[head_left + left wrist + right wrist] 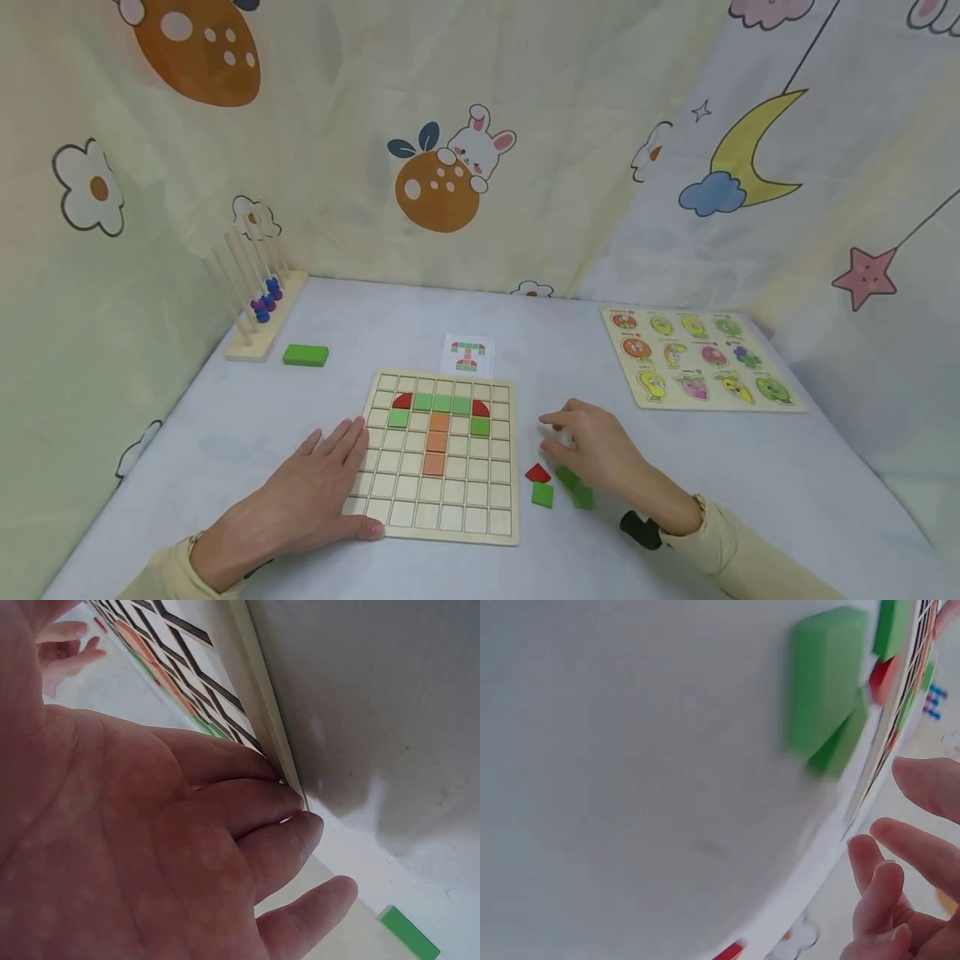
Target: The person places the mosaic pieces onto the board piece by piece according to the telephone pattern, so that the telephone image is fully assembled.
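A wooden grid board (450,518) lies on the table. Red quarter-round pieces, several green square tiles (442,403) and orange square tiles (435,442) sit in its cells, in a T-like pattern. Flat and straight-fingered, my left hand (318,492) rests along the board's left edge; in the left wrist view its fingertips touch that edge. My right hand (596,446) hovers right of the board, thumb and fingers bent but apart, nothing visible between them in the right wrist view. Below it lie a loose red piece (537,473) and several green tiles (542,495), partly covered by the hand.
Behind the board lies a small card (467,357) printed with a coloured T-like pattern. A green block (305,356) and a peg stand (258,337) with blue and purple beads are at the back left. A fruit puzzle board (705,360) lies back right. Printed cloth hangs around the table.
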The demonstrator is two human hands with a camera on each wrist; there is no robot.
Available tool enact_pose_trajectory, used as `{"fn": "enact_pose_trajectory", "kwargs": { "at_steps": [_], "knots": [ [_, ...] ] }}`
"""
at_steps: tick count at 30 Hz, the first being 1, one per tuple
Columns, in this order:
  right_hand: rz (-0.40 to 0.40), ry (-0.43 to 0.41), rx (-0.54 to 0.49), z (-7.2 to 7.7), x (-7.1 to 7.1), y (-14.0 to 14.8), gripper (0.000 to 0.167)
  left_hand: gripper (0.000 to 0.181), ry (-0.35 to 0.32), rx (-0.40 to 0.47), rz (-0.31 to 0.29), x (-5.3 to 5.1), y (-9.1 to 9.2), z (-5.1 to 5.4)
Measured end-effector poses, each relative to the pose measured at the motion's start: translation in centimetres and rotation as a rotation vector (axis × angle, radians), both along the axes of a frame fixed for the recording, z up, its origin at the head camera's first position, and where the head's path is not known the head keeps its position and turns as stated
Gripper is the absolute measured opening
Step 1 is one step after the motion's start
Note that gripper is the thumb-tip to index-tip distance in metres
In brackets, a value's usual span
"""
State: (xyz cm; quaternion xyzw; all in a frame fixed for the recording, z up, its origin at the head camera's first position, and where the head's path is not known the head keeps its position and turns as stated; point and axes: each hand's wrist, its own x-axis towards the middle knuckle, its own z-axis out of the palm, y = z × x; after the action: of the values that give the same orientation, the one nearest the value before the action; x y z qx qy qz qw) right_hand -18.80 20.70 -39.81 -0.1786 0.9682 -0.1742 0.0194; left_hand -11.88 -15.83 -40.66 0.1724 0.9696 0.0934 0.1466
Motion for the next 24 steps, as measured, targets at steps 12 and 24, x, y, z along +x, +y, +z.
{"fn": "enact_pose_trajectory", "kwargs": {
  "at_steps": [12, 24],
  "knots": [
    [-0.127, 0.046, 0.080, -0.5, -1.1, 5.7, 0.039, 0.127, 0.011, -0.010, -0.007, 0.1, 0.0, 0.0],
    [-0.070, 0.037, 0.106, -0.9, -2.0, 6.6, 0.029, 0.126, 0.005, -0.020, -0.003, 0.1, 0.1, 0.0]
  ]
}}
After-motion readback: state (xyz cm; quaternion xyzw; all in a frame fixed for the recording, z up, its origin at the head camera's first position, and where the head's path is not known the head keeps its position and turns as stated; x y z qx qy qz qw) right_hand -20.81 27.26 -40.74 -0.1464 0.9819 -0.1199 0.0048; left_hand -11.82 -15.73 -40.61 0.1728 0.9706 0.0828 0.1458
